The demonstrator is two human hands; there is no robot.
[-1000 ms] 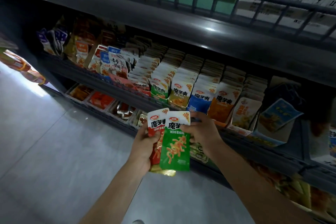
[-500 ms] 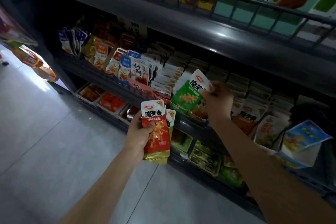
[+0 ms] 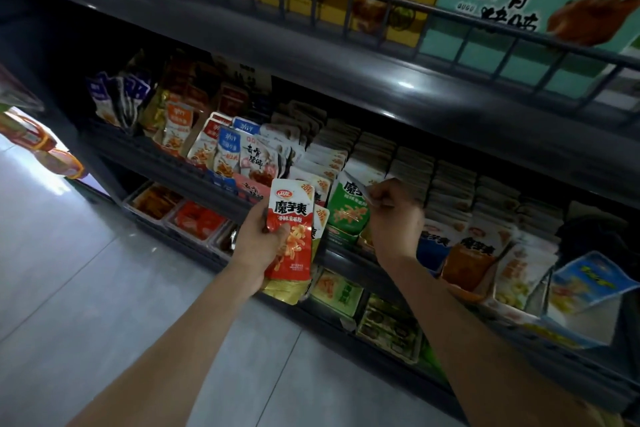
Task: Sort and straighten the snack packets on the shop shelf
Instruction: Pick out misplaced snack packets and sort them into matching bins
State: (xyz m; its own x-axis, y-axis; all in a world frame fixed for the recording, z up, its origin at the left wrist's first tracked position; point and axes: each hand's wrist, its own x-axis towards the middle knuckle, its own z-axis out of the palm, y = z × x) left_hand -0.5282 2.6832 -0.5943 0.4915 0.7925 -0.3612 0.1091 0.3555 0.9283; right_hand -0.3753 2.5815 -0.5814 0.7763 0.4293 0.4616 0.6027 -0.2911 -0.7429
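- While left hand (image 3: 258, 246) holds red packet (image 3: 291, 229), gold packet (image 3: 284, 289) behind it, just before shelf (image 3: 349, 260) edge:
- right hand (image 3: 394, 218) grip pinches green packet (image 3: 348, 215) by top corner; packet stands at row front on shelf.

Shop aisle w/ dark metal shelves (image 3: 346, 87) & rows of snack packets (image 3: 408, 170).

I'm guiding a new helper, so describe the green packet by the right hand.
On the dark middle shelf, find the front row of packets. The right hand pinches the top corner of the green packet; neighbours there are white, blue and orange.
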